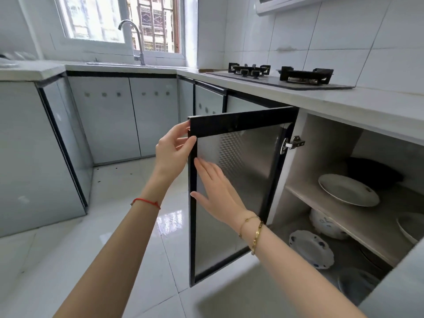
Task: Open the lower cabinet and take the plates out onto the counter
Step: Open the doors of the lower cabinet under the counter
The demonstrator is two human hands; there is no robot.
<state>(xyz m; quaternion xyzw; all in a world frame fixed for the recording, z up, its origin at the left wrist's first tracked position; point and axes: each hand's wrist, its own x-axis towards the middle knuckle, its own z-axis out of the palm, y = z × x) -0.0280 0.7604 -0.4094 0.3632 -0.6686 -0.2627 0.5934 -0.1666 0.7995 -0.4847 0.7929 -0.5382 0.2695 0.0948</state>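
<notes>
The lower cabinet door, black-framed with a frosted panel, stands swung wide open. My left hand grips its free upper corner. My right hand lies flat on the panel's inner face, fingers spread. Inside, a white plate rests on the shelf with a dark pan behind it. Below the shelf lie a scalloped blue-patterned plate and a white patterned bowl. Another dish peeks in at the shelf's right end.
The white counter runs above the cabinet and carries a two-burner gas stove. A sink with a tall faucet sits under the window. Closed grey cabinets line the left and back. The floor is glossy white tile.
</notes>
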